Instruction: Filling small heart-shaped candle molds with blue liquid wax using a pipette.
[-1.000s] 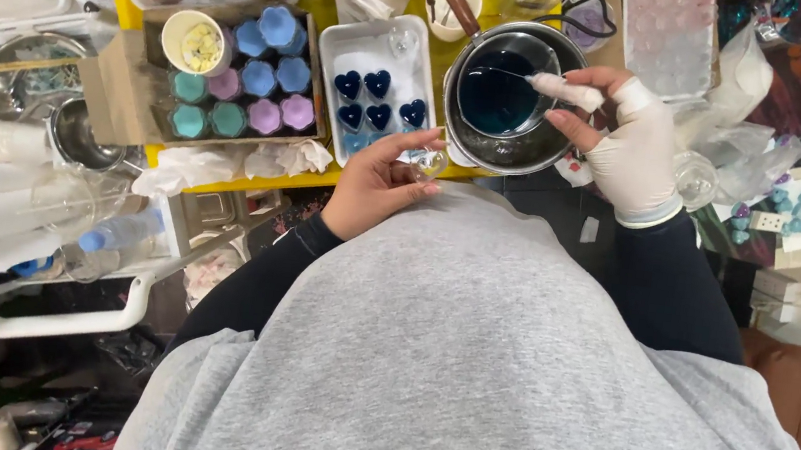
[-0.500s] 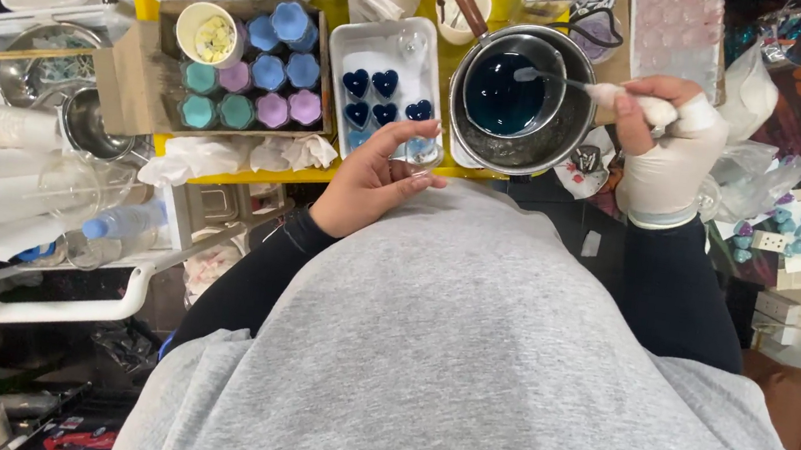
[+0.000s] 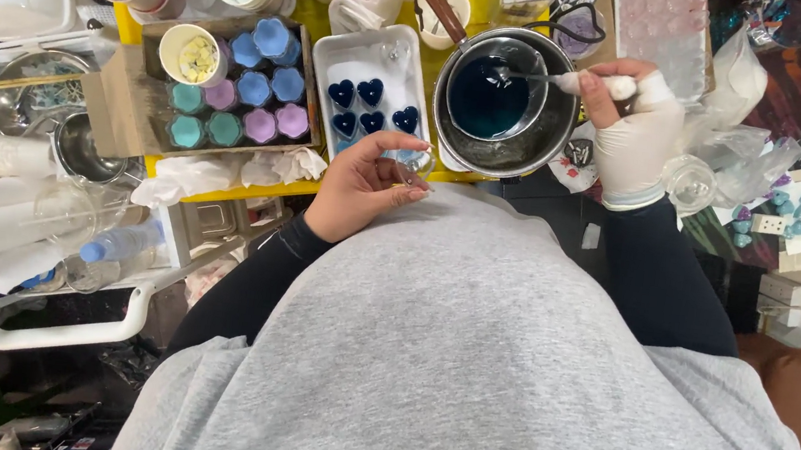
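Pot (image 3: 531, 139) of dark blue liquid sits on tabletop (image 3: 142, 25), far centre, wooden handle pointing far-left. Right hand (image 3: 632, 131), gloved, fingers pinching thin stirring tool (image 3: 538, 75) dipped in liquid. Left hand (image 3: 360, 185), bare, fingers curled around small clear cup (image 3: 416, 161) at near edge of white tray (image 3: 359, 59) holding blue heart moulds (image 3: 369, 106). Risk: brisk stirring splashes liquid over rim onto tray; cup near tabletop edge could tip.

Dark blue hearts (image 3: 369, 111), white tray (image 3: 340, 52)
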